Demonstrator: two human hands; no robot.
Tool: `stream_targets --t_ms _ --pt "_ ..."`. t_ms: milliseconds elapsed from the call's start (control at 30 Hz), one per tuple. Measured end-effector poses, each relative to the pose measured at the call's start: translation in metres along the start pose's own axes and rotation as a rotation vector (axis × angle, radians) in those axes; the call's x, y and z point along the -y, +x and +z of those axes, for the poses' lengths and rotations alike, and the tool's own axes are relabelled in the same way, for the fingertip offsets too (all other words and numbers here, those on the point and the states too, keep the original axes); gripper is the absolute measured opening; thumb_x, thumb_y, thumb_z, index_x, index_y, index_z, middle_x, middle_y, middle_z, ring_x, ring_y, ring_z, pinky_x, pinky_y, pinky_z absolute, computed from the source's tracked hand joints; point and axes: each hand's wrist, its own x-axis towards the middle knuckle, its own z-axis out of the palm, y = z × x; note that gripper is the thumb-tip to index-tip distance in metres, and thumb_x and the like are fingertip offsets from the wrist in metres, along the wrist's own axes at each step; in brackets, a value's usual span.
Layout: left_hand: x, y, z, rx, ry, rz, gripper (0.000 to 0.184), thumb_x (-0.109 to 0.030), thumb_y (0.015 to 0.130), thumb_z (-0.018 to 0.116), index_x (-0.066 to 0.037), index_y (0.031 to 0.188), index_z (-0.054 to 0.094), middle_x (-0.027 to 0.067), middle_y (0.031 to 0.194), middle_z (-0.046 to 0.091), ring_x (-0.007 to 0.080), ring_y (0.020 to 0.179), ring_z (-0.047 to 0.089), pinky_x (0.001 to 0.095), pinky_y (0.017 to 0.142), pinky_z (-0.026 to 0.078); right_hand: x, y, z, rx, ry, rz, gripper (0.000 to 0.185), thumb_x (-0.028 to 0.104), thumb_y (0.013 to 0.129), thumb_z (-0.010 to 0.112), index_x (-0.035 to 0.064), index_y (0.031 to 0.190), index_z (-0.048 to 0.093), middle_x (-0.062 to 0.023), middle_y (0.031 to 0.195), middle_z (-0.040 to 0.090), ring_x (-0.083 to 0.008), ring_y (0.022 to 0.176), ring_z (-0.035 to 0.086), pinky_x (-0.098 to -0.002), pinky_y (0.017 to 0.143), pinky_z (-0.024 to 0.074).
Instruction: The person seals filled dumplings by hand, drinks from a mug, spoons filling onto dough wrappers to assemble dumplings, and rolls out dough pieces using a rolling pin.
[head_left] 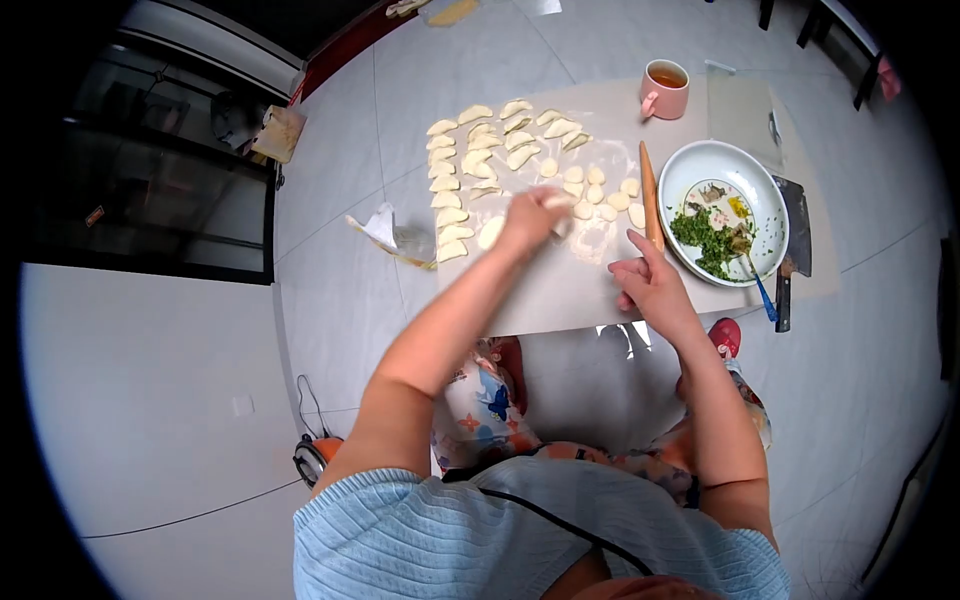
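My left hand [532, 215] is closed over the table, somewhat blurred, with a pale dough wrapper [560, 203] at its fingertips. A flat round wrapper [491, 232] lies just left of that hand. My right hand [652, 288] holds nothing; its index finger stretches out while the others curl loosely. The lower end of a wooden rolling pin [648, 190] is close to that fingertip. Small dough pieces [596, 193] lie between the left hand and the pin. Folded dumplings [444, 184] stand in rows at the table's far left.
A white bowl [775, 215] with chopped greens [705, 240] and a blue-handled utensil [762, 290] stands at right. Beside it lies a cleaver [795, 240]. A pink mug [655, 100] of brownish liquid and a glass board [742, 115] are farther back. Flour dusts the tabletop [530, 300].
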Motion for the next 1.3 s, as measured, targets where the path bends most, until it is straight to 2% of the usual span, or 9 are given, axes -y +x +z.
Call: stream_targets --t_ms 133,267,400,533,733,933,1133,1200,1300 --pt "0.019 0.071 -0.045 -0.24 0.541 0.309 0.035 -0.02 0.081 0.069 -0.003 0.111 0.067 0.0107 0.093 0.072 0.0198 0.078 0.068 0.0323 0.073 0.053 0.001 -0.004 -0.007 -0.006 0.008 0.013 0.051 0.012 0.092 0.059 0.0012 0.139 0.043 -0.0078 0.102 0.064 -0.0097 0.067 0.057 -0.023 0.06 0.0477" --pt "0.032 0.086 -0.042 -0.12 0.907 0.192 0.026 -0.017 0.081 0.067 -0.008 0.105 0.068 0.0136 0.104 0.068 0.0318 0.098 0.065 0.0427 0.079 0.052 -0.004 -0.001 -0.013 -0.042 -0.02 -0.016 0.044 0.012 0.092 0.058 -0.0007 0.134 0.049 -0.0064 0.099 0.065 -0.0088 0.066 0.057 -0.0227 0.059 0.047" --pt "0.05 0.065 -0.051 -0.402 0.795 0.466 0.017 -0.015 0.08 0.067 -0.009 0.095 0.069 0.0135 0.102 0.066 0.0313 0.093 0.064 0.0441 0.074 0.051 0.002 -0.003 -0.022 -0.091 -0.037 -0.068 0.042 0.01 0.092 0.057 -0.0004 0.132 0.051 -0.0057 0.097 0.065 -0.0085 0.065 0.057 -0.022 0.059 0.0465" --pt "0.065 0.026 -0.063 -0.206 0.818 0.199 0.014 -0.014 0.076 0.07 -0.007 0.088 0.069 0.014 0.093 0.067 0.0306 0.089 0.065 0.0433 0.074 0.051 0.006 -0.005 -0.044 -0.199 -0.014 -0.152 0.035 0.009 0.093 0.057 -0.0018 0.126 0.056 -0.0038 0.089 0.064 -0.0069 0.065 0.055 -0.0206 0.06 0.046" --pt "0.105 0.024 -0.07 -0.146 0.598 0.101 0.023 -0.02 0.068 0.076 -0.006 0.086 0.07 0.0122 0.082 0.069 0.0282 0.078 0.066 0.0371 0.071 0.052 0.019 -0.024 -0.109 -0.624 -0.939 -0.287 0.026 0.018 0.089 0.059 0.006 0.111 0.066 -0.0189 0.103 0.065 -0.0362 0.096 0.064 -0.0419 0.081 0.0505" --pt "0.109 0.024 -0.075 -0.134 0.659 0.062 0.02 -0.023 0.067 0.073 -0.007 0.077 0.066 0.0076 0.067 0.066 0.0199 0.066 0.065 0.0324 0.064 0.051 0.004 -0.049 -0.159 -0.622 -1.385 0.169 0.023 0.012 0.083 0.055 0.0068 0.105 0.059 -0.0189 0.106 0.063 -0.0364 0.094 0.066 -0.0497 0.076 0.0521" --pt "0.043 0.0 -0.052 -0.095 0.359 0.022 0.016 -0.012 0.077 0.067 -0.003 0.09 0.063 0.0056 0.077 0.065 0.015 0.072 0.065 0.027 0.06 0.05 -0.001 -0.054 -0.141 -0.584 -1.389 0.188 0.025 0.007 0.085 0.052 0.0069 0.109 0.054 -0.0183 0.103 0.064 -0.0354 0.092 0.067 -0.0463 0.073 0.0533" --pt "0.006 -0.02 -0.027 0.086 -0.31 -0.068 0.026 -0.01 0.085 0.064 0.001 0.108 0.059 0.0088 0.093 0.066 0.018 0.078 0.066 0.0286 0.065 0.055 -0.002 -0.051 -0.143 -0.593 -1.425 0.108 0.024 0.004 0.085 0.051 0.0057 0.108 0.054 -0.0177 0.099 0.065 -0.0347 0.089 0.067 -0.0439 0.071 0.0537" --pt "-0.013 -0.035 0.008 0.315 -0.653 -0.144 0.034 -0.003 0.092 0.055 0.008 0.124 0.049 0.017 0.115 0.062 0.0252 0.099 0.065 0.0355 0.087 0.056 -0.003 -0.046 -0.15 -0.705 -1.401 -0.011 0.017 0.004 0.083 0.051 0.0043 0.098 0.059 -0.0175 0.095 0.066 -0.0339 0.087 0.067 -0.0431 0.07 0.0537"
